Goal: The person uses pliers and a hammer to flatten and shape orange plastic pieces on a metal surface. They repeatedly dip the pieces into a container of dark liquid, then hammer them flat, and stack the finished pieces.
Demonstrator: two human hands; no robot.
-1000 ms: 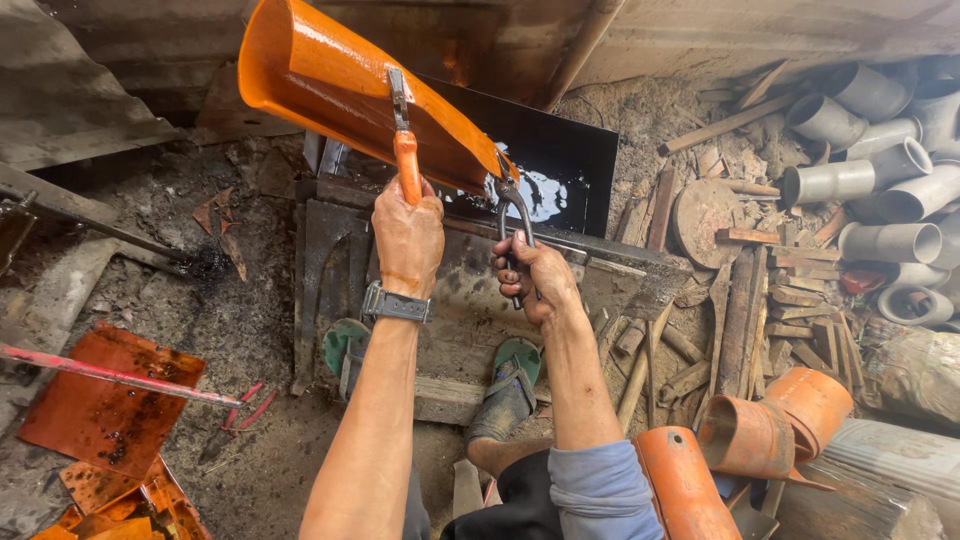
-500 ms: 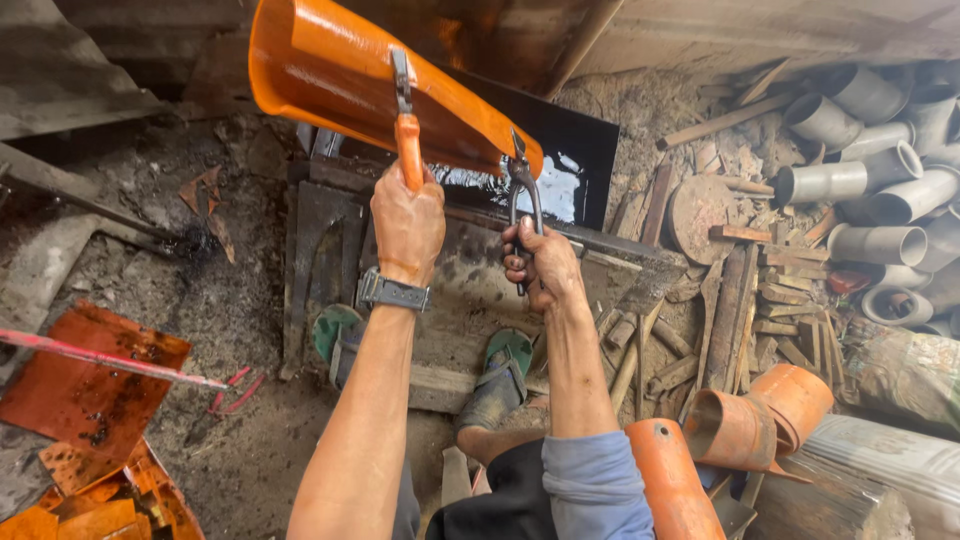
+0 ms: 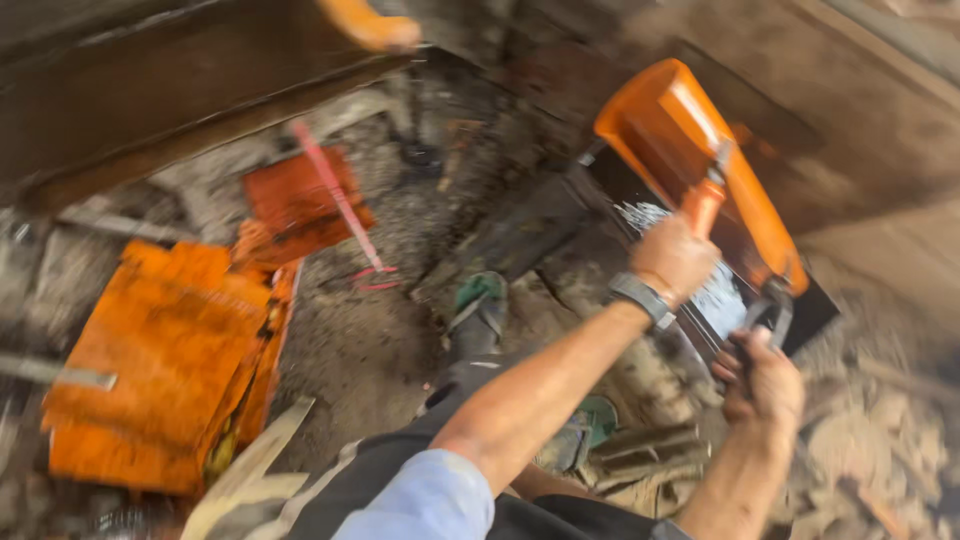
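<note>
You are carrying a softened orange pipe section, up at the upper right of the frame, gripped with tongs in both hands. Your left hand is closed tight round an orange-handled tong; your right hand is closed round dark metal pliers biting the lower end. Below sits a dark trough; its contents are too blurred to tell. Flattened orange sheets lie stacked at the left.
</note>
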